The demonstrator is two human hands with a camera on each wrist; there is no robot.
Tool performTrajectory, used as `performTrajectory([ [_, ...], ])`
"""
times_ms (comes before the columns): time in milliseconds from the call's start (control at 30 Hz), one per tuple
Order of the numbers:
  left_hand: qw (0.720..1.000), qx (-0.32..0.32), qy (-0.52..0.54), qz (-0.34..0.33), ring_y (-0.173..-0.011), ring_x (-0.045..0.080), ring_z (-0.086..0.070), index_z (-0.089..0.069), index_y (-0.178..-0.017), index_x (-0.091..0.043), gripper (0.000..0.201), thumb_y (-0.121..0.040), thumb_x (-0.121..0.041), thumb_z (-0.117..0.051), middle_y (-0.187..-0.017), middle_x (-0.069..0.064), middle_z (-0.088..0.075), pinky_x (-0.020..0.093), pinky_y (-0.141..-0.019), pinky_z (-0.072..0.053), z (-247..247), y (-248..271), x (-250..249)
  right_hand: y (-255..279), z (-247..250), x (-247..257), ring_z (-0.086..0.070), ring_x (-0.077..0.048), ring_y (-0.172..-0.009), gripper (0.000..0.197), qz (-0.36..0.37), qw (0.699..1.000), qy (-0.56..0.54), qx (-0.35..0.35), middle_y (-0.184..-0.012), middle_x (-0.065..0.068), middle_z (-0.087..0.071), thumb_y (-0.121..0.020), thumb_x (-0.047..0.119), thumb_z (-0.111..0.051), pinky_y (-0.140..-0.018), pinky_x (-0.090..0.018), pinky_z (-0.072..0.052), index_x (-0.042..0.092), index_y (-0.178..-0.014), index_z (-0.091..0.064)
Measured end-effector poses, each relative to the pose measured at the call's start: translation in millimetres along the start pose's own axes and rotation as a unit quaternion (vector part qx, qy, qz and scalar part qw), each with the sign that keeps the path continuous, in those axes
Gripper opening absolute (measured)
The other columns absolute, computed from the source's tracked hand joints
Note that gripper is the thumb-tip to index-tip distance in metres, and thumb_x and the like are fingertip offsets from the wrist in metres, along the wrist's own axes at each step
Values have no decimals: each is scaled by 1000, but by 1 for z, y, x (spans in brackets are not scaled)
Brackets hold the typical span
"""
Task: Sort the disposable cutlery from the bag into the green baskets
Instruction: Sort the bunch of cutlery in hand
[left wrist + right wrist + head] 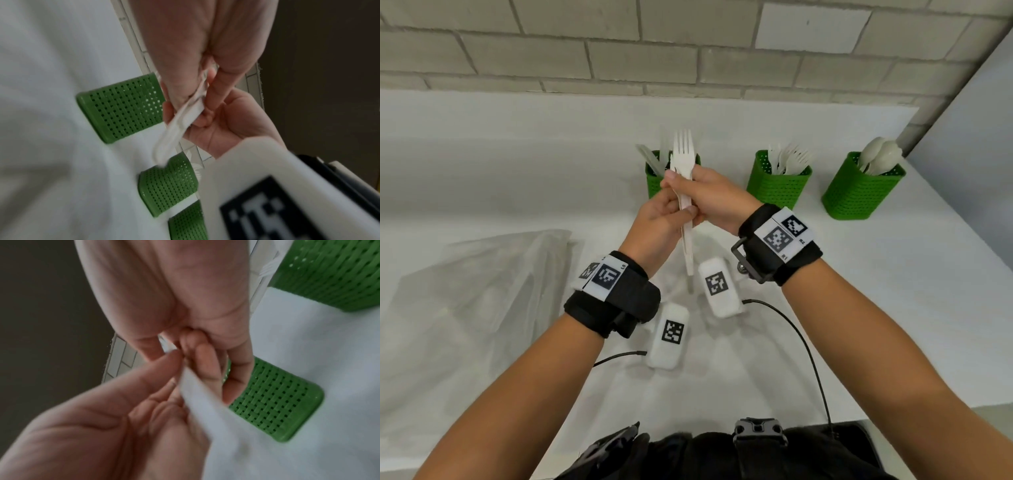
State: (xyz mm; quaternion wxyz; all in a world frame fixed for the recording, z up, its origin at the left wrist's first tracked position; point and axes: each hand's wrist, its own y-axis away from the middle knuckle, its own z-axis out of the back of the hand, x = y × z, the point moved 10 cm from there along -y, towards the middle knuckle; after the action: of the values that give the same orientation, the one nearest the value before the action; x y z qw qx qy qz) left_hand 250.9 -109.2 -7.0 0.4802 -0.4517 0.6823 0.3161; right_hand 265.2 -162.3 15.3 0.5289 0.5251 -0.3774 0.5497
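A: What is held above the white table [825,308]?

B: A small bundle of white plastic cutlery [686,192] is held upright between both hands, with a fork's tines at the top. More than 1 handle is seen in the left wrist view, but the count cannot be told.

A: How is it gripped?

B: The left hand [654,226] is curled round the handles lower down, thumb pressed across them. The right hand [714,198] is pinched on the bundle higher up, just under the fork head. Both are clamped on the cutlery, and the 2 hands are touching.

A: And the baskets?

B: 3 green baskets are stood in a row near the brick wall [654,51]. The left basket [654,183] is partly hidden behind the hands, with what look like knives in it. Forks are seen in the middle basket [779,186], spoons in the right basket [859,197].

A: The bag?

B: A clear plastic bag [482,284] is laid flat on the table, left of the left wrist. Whether anything is inside cannot be told.
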Motion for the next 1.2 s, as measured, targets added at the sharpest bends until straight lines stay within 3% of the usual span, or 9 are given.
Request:
performTrajectory([
  [233,984,37,-114,132,-66,12,-54,-50,-95,-19,18,-101,-29,-36,-76,-2,-48,31,-64,-55,-42,4,35,20,57,-1,-63,-17,-93,22,35,992,-94,-76,-93,-3,-65,-102,33,-30,-71,-32,-45,15,-101,-43],
  [367,989,31,-88,112,-63,11,-38,-48,-90,-20,15,-99,-14,-38,-73,-1,-40,26,-58,-38,-77,-10,31,31,90,-6,-49,-5,-67,32,16,992,111,-62,-80,5,-54,-102,37,-29,-58,-21,-35,18,-108,-54],
  [533,979,37,-187,66,-61,9,-36,-46,-94,-17,17,-101,-11,-31,-72,0,-40,18,-52,-32,-98,-23,40,32,111,-19,-43,-1,-40,25,-30,996,72,32,-54,3,-54,-100,26,-43,-40,-16,-26,8,-101,-61],
  [600,976,2,-212,48,-65,9,-41,-47,-105,-13,16,-98,-4,-36,-75,0,-42,17,-55,-36,-101,-28,38,28,130,-10,-41,-3,-38,21,-13,998,48,30,-52,0,-54,-98,20,-48,-36,-14,-26,6,-89,-60],
  [767,977,-107,-185,27,-92,11,-52,-38,-135,-12,43,-94,-5,-48,-88,-7,-51,24,-79,-48,-81,-27,24,-2,216,26,-60,-11,-48,13,67,981,49,-173,-69,-8,-60,-92,17,-59,-47,-21,-48,5,-88,-57],
  [867,974,-122,-192,20,-83,10,-58,-46,-129,-13,34,-95,-9,-47,-92,-4,-59,23,-72,-49,-75,-15,20,-23,224,6,-65,-15,-54,18,3,969,186,-162,-64,-7,-66,-87,22,-65,-65,-30,-58,7,-79,-59],
  [1000,969,-136,-207,21,-78,10,-59,-53,-117,-16,22,-96,-12,-46,-89,-3,-62,23,-71,-47,-70,-2,24,-30,213,-27,-60,-3,-41,27,-69,962,234,-122,-58,0,-64,-79,29,-74,-49,-12,-52,9,-78,-55],
  [1133,962,-133,-237,33,-81,10,-60,-54,-113,-20,19,-96,-13,-47,-90,-5,-63,24,-73,-45,-69,6,34,-27,221,-18,-69,-18,-75,31,-44,939,309,-144,-63,-4,-71,-81,37,-70,-82,-25,-55,7,-81,-62],
  [1200,958,-129,-252,42,-81,9,-60,-54,-112,-20,19,-96,-14,-46,-89,-6,-63,24,-72,-45,-67,11,40,-18,222,-5,-65,-10,-58,28,-6,940,297,-166,-44,5,-62,-85,37,-65,-73,-17,-53,14,-74,-54],
])
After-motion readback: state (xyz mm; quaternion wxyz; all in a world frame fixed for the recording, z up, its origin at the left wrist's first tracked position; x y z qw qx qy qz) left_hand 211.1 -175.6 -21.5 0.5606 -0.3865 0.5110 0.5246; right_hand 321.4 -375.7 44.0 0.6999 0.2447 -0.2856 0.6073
